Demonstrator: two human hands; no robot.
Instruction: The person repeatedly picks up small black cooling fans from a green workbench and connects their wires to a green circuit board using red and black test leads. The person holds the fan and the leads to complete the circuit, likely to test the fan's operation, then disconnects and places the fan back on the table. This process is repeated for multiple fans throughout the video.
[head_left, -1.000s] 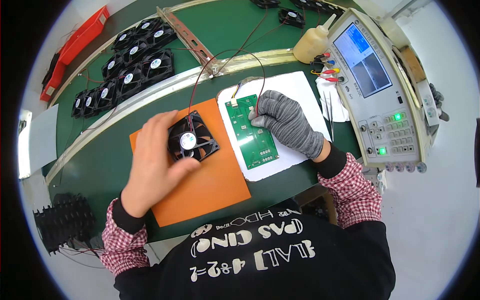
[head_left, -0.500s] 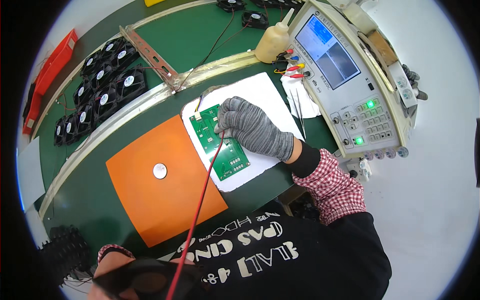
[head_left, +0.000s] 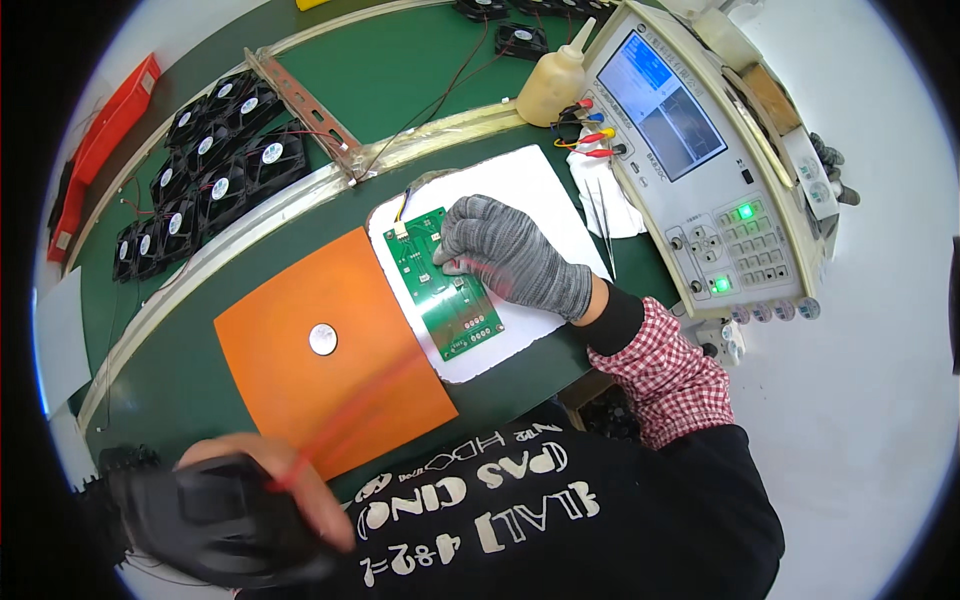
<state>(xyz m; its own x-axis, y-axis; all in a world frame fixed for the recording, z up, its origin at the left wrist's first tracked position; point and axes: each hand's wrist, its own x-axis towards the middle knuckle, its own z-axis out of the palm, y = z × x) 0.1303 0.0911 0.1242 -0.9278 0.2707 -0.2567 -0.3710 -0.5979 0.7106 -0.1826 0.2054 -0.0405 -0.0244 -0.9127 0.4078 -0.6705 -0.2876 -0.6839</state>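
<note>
The gloved right hand (head_left: 510, 255) has its fingers pinched together on a blurred red wire (head_left: 340, 425), at the green circuit board (head_left: 450, 312) on the white pad (head_left: 535, 195); the left hand (head_left: 305, 490) grips a black fan (head_left: 215, 520) (badly blurred, too) at lower left.

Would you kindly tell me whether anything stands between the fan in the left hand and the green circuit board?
Nothing upright is visible between them: only the flat orange sheet, with a blurred red lead crossing above it from the black fan. At the green circuit board, the gloved right hand covers part of it.
</note>
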